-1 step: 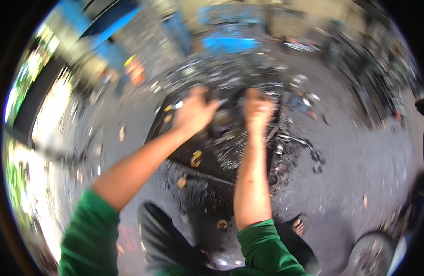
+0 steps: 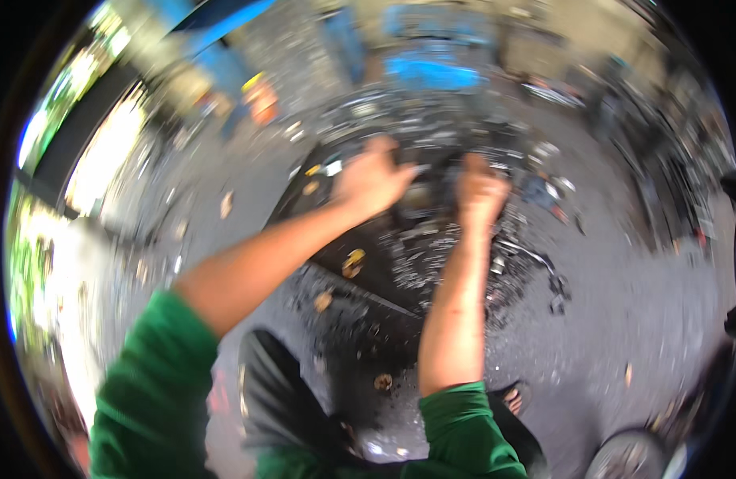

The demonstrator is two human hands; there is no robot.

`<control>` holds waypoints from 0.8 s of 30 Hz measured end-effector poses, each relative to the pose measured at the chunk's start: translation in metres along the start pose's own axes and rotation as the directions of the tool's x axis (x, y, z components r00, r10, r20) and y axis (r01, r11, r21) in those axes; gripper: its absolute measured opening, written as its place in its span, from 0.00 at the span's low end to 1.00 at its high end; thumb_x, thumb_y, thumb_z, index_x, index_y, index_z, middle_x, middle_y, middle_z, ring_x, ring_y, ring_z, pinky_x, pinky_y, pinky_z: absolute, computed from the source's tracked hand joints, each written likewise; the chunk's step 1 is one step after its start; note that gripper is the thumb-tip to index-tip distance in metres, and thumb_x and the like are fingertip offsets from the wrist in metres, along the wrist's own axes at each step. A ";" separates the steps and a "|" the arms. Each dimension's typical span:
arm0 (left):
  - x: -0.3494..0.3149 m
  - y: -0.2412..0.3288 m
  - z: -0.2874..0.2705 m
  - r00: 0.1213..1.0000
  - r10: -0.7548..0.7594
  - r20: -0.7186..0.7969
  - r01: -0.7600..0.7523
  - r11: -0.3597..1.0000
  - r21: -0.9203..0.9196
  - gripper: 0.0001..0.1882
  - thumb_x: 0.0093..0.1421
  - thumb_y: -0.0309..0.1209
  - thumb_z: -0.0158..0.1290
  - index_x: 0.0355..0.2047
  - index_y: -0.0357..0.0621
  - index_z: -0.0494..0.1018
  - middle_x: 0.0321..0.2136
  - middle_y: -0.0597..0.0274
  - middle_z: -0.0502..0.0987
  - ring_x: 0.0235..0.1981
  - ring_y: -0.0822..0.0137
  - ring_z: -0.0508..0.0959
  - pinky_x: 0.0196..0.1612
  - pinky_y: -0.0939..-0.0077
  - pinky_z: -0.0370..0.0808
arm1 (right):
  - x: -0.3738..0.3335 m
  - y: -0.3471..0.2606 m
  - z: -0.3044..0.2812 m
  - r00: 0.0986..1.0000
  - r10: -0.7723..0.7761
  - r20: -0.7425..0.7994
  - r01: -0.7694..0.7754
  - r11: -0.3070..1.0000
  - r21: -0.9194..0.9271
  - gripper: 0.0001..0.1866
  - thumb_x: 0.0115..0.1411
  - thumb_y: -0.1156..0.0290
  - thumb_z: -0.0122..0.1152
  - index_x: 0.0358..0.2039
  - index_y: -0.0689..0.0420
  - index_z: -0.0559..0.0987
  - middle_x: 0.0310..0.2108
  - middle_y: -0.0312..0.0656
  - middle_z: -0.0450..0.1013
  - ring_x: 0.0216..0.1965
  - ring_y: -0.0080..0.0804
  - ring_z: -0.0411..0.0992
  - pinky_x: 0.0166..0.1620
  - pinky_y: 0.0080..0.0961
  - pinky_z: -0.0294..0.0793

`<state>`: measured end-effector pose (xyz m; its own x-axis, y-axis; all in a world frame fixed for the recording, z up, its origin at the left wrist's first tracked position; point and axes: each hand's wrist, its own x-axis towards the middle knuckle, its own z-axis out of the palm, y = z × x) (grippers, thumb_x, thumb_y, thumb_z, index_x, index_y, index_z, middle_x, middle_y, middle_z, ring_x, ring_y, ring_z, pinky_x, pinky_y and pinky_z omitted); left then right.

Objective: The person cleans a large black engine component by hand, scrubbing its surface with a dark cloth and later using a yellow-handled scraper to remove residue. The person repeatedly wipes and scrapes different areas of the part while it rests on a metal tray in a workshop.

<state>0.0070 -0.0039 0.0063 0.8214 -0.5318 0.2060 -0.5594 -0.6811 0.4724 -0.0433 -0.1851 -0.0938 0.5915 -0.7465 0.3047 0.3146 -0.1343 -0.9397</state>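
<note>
Motion blurs both of my hands. My left hand (image 2: 373,180) is over a dark, greasy metal assembly (image 2: 420,199), its thumb spread toward the right, away from the fingers. Whether it presses on the metal, I cannot tell. My right hand (image 2: 481,195) is closed at the assembly's right side, fingers curled, with whatever they hold hidden. Beneath lies a black flat sheet (image 2: 320,247) strewn with small metal bits (image 2: 420,263). A yellowish ring-like piece (image 2: 353,263) rests on the sheet near my left forearm.
Several blurred metal parts lie beyond my hands. To the right are a thin metal piece (image 2: 531,254) and dark metal frames (image 2: 635,172). A blue object (image 2: 433,73) stands at the back, an orange one (image 2: 261,101) at the back left. A wheel (image 2: 628,457) is at lower right.
The whole view has shifted, so the scene and both hands appear farther right. My hands keep nearly the same place over the dark assembly.
</note>
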 end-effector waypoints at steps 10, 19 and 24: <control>-0.008 0.014 -0.011 0.995 -0.100 -0.009 0.100 0.992 0.080 0.38 0.54 0.52 0.59 0.52 0.31 0.63 0.40 0.39 0.79 0.45 0.44 0.80 0.51 0.57 0.77 | 0.017 0.022 -0.039 0.988 0.152 0.024 -0.145 0.973 -0.179 0.21 0.64 0.59 0.59 0.42 0.68 0.81 0.37 0.43 0.79 0.37 0.31 0.71 0.44 0.31 0.71; 0.001 0.001 0.002 0.994 -0.102 -0.038 0.102 0.995 -0.004 0.31 0.59 0.48 0.57 0.54 0.37 0.66 0.37 0.41 0.81 0.42 0.43 0.81 0.49 0.56 0.75 | -0.136 0.146 -0.130 0.810 0.555 -0.190 -0.534 0.566 -0.628 0.17 0.60 0.57 0.61 0.35 0.59 0.82 0.35 0.55 0.80 0.41 0.51 0.78 0.47 0.41 0.74; 0.003 -0.002 -0.001 0.995 -0.042 -0.086 0.041 0.999 -0.013 0.29 0.60 0.44 0.58 0.54 0.39 0.67 0.43 0.37 0.79 0.46 0.44 0.80 0.51 0.59 0.74 | -0.234 0.221 -0.119 0.879 0.468 -0.094 -0.286 0.360 -0.888 0.16 0.61 0.58 0.56 0.31 0.57 0.82 0.36 0.53 0.80 0.41 0.54 0.79 0.47 0.42 0.78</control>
<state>0.0103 -0.0038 0.0064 0.8508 -0.4574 0.2586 -0.5235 -0.6956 0.4920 -0.2004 -0.1181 -0.3912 0.5976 -0.7797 -0.1868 -0.7152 -0.4131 -0.5638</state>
